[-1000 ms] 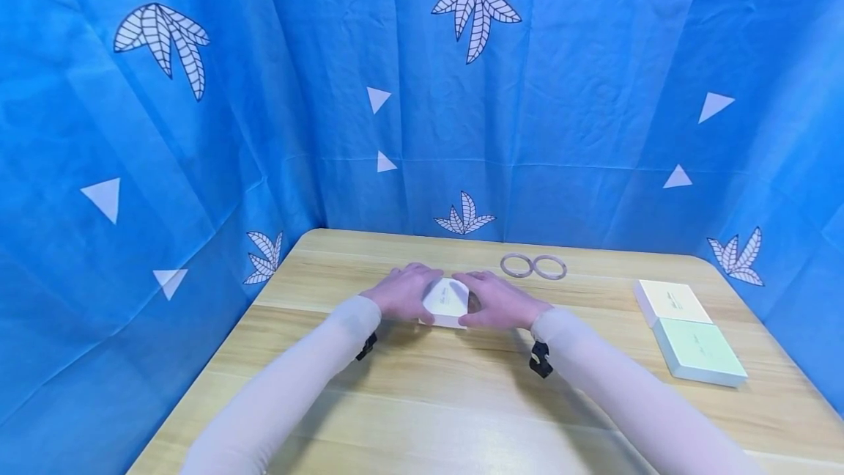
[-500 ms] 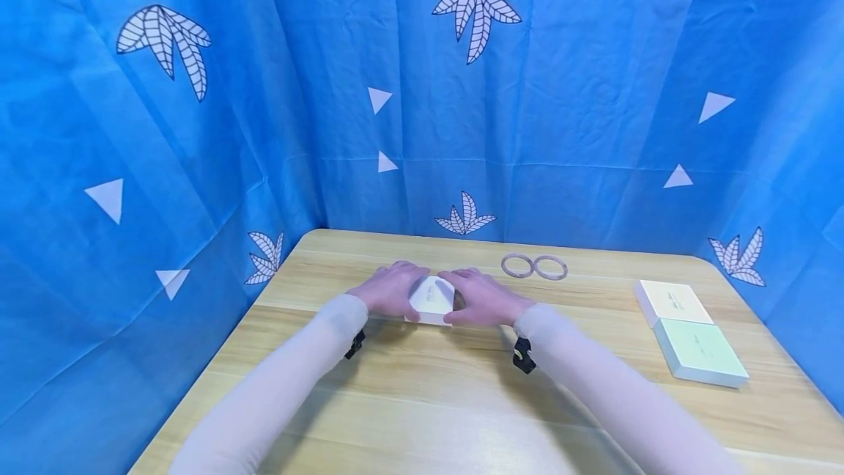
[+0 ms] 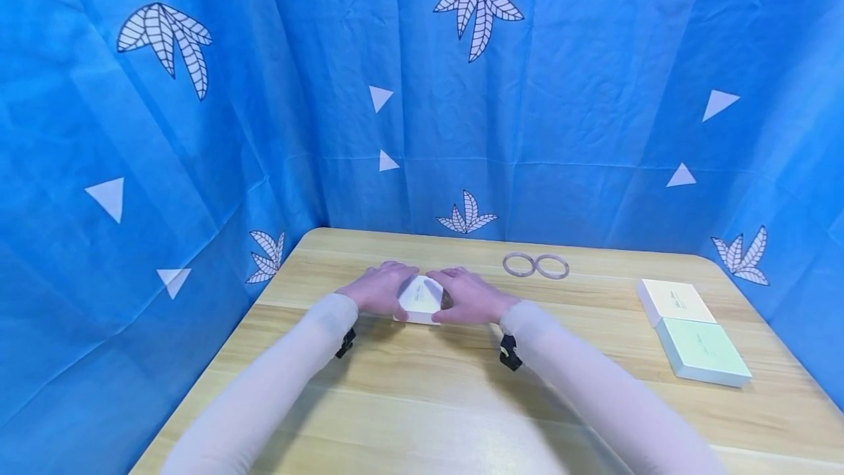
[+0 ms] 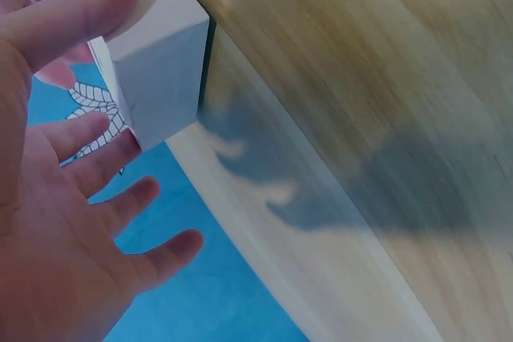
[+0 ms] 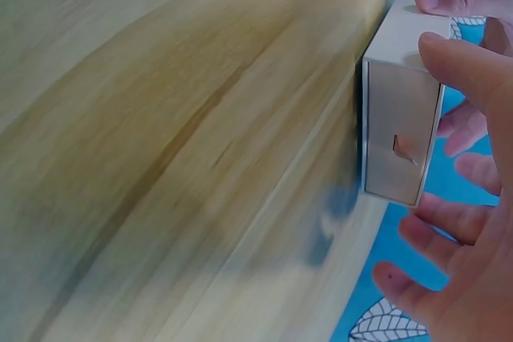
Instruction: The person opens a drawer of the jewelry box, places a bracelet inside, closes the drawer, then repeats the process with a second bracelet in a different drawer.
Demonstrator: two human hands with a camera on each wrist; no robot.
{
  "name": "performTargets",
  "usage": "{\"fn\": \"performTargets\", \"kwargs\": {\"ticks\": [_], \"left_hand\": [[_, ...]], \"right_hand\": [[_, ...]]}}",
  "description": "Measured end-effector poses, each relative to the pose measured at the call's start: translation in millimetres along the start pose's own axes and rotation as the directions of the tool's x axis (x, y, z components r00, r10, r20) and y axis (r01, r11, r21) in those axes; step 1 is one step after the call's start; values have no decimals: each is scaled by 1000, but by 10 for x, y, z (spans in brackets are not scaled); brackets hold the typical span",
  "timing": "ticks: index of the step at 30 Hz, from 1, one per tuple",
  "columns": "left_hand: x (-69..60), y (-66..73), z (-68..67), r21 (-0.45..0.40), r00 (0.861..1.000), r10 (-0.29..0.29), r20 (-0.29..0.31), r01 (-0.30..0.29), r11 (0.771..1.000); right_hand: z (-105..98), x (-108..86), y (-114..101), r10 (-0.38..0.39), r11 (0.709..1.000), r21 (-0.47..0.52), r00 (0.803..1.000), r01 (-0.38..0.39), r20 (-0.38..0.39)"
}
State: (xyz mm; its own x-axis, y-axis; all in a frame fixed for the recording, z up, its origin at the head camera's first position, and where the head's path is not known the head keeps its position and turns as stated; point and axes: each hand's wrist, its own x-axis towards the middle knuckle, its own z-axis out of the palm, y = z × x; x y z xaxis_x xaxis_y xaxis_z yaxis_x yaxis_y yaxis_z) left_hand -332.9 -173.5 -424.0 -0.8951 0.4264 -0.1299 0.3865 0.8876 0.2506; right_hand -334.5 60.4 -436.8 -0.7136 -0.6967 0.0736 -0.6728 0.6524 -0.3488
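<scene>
Leftward the box (image 3: 420,295) had been moved, to just below the frame's centre, over the desk (image 3: 422,387). By the left grip (image 3: 381,289) and right grip (image 3: 469,297) it was pinched front to back, near its ends. Light, stiff, dentable card was judged likely, best held gently there.

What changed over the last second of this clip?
The white box moved to the person's left, with the left hand and right hand travelling along, both gripping it throughout. Nothing was newly grasped or released. The two rings, cream box and green box stayed put.
</scene>
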Motion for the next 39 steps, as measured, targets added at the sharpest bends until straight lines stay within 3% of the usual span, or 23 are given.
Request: {"fn": "performTargets", "kwargs": {"ticks": [14, 39], "left_hand": [[-11, -132, 2, -16, 999, -41, 0, 41, 999], [-33, -169, -41, -52, 997, -78, 26, 79, 996]], "right_hand": [[89, 150, 0, -5, 999, -52, 1000, 5, 3], [146, 249, -39, 27, 999, -27, 1000, -26, 13]]}}
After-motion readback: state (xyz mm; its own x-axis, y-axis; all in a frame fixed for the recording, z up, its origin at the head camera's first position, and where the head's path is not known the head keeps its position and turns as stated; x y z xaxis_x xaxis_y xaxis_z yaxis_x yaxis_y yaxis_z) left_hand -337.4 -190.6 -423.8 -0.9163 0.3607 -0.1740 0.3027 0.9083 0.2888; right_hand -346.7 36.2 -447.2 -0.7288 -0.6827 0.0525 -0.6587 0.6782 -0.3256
